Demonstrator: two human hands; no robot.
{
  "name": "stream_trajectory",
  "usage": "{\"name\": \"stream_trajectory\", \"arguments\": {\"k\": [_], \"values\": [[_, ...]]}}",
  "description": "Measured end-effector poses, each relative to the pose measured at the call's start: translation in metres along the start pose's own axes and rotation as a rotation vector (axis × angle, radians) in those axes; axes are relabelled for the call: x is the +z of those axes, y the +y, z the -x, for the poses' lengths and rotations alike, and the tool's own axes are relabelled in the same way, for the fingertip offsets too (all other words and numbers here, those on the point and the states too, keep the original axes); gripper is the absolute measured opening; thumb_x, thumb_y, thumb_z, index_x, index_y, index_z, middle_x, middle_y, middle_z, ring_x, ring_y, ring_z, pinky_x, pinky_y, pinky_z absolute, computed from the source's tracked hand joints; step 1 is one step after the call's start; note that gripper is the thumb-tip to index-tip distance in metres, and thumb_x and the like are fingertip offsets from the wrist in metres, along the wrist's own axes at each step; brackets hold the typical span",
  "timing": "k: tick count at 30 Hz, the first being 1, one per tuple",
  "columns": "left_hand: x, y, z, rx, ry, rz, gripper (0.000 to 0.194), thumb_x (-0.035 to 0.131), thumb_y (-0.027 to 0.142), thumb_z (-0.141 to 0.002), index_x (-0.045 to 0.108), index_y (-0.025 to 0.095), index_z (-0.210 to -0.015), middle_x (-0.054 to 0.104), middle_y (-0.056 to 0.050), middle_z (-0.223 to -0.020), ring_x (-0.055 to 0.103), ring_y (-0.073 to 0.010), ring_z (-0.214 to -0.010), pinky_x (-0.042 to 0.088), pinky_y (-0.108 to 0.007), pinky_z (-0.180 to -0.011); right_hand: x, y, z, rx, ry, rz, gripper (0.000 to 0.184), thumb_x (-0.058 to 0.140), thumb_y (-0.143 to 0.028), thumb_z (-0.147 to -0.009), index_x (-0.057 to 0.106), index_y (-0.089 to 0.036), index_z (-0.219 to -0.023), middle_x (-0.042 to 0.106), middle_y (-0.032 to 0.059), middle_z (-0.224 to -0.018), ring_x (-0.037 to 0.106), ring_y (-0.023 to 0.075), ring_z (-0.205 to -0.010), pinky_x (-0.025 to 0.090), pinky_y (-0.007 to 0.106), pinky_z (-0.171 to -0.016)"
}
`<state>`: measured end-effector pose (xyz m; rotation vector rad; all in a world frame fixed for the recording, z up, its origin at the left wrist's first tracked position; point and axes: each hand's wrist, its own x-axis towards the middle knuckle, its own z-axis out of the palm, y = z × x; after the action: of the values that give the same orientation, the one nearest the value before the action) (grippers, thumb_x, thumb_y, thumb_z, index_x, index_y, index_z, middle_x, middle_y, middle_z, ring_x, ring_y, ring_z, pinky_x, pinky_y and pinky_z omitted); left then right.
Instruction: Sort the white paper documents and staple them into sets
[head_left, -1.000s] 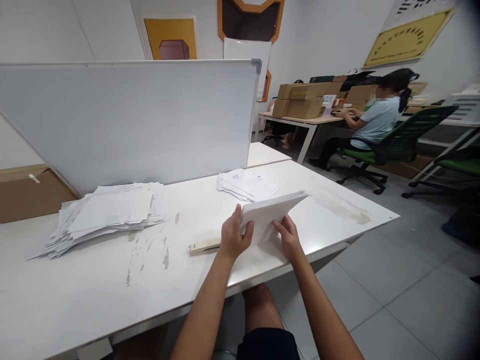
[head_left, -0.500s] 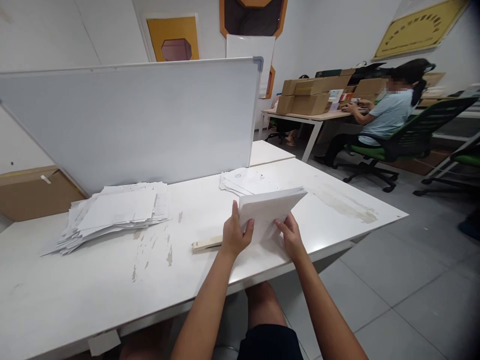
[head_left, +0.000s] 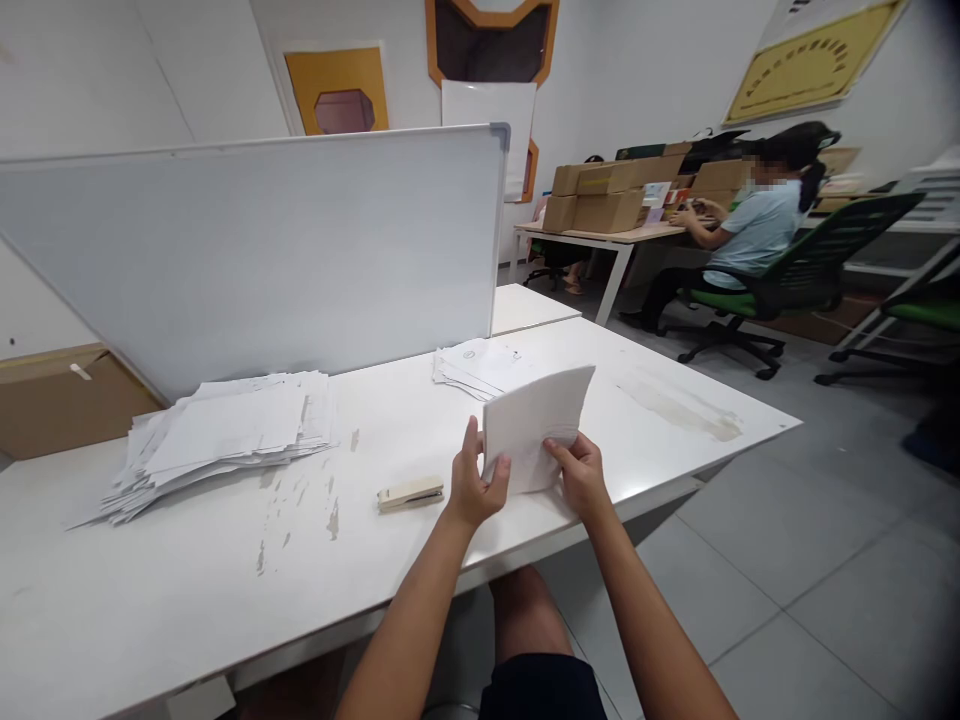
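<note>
"What's that held up there?"
"A sheaf of paper, upright at the bench's near edge. The left hand has its fingers clasping the left side; the right hand's pinch the right."
"Nearby?"
"A stapler just left, a big paper pile farther left, and a smaller pile behind."

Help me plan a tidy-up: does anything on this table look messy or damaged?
The white table has greyish patches left of the stapler and a brownish smear toward its right end; stain or wear, I can't tell. The big paper pile on the left is ragged, with edges sticking out unevenly.
</note>
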<state>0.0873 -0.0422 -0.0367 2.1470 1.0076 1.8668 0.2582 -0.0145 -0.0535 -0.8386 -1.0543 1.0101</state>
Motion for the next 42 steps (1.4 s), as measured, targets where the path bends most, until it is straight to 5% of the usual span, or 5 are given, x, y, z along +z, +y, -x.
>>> {"name": "stream_trajectory", "arguments": {"k": [6, 11, 16, 23, 42], "values": [[0.005, 0.008, -0.006, -0.147, -0.211, -0.031, 0.046, 0.042, 0.031, -0.095, 0.040, 0.019, -0.140, 0.068, -0.011, -0.110, 0.066, -0.0211, -0.098, 0.054, -0.035, -0.083, 0.001, 0.001, -0.010, -0.001, 0.197, -0.203, 0.030, 0.079, -0.038, -0.062, 0.071, -0.021, -0.086, 0.075, 0.0032, -0.087, 0.067, 0.0198, -0.085, 0.051, 0.032, -0.080], [-0.003, 0.012, -0.014, -0.430, -0.326, -0.077, 0.040, 0.040, 0.028, -0.095, 0.046, 0.018, -0.133, 0.067, -0.011, -0.117, 0.065, -0.0234, -0.105, 0.053, -0.038, -0.087, -0.019, -0.014, 0.001, 0.271, -0.055, -0.085, 0.037, 0.078, -0.042, -0.062, 0.072, -0.017, -0.090, 0.076, 0.0097, -0.093, 0.070, 0.0282, -0.088, 0.054, 0.038, -0.078], [-0.054, 0.026, -0.006, -0.268, -0.527, -0.177, 0.043, 0.043, 0.032, -0.094, 0.047, 0.021, -0.136, 0.068, -0.007, -0.114, 0.064, -0.0200, -0.102, 0.050, -0.035, -0.091, -0.039, -0.037, 0.075, 0.481, -0.128, -0.030, 0.049, 0.084, -0.043, -0.057, 0.072, -0.014, -0.094, 0.075, 0.0143, -0.097, 0.070, 0.0323, -0.086, 0.056, 0.042, -0.073], [-0.110, 0.009, 0.009, -0.190, -0.616, -1.013, 0.039, 0.042, 0.040, -0.094, 0.061, 0.013, -0.117, 0.067, -0.014, -0.103, 0.058, -0.0314, -0.101, 0.045, -0.043, -0.082, 0.026, -0.005, 0.144, 0.333, 0.352, -0.269, 0.044, 0.079, -0.046, -0.062, 0.069, -0.017, -0.095, 0.073, 0.0083, -0.084, 0.069, 0.0263, -0.082, 0.057, 0.038, -0.070], [-0.104, 0.001, 0.018, -0.118, -0.678, -0.956, 0.039, 0.038, 0.023, -0.095, 0.052, 0.018, -0.131, 0.066, -0.011, -0.105, 0.059, -0.0260, -0.096, 0.043, -0.037, -0.078, 0.081, 0.001, 0.170, 0.358, 0.329, 0.028, 0.051, 0.067, -0.064, -0.071, 0.066, -0.014, -0.081, 0.051, -0.0015, -0.048, 0.045, 0.0152, -0.041, 0.039, 0.030, -0.037]]}}
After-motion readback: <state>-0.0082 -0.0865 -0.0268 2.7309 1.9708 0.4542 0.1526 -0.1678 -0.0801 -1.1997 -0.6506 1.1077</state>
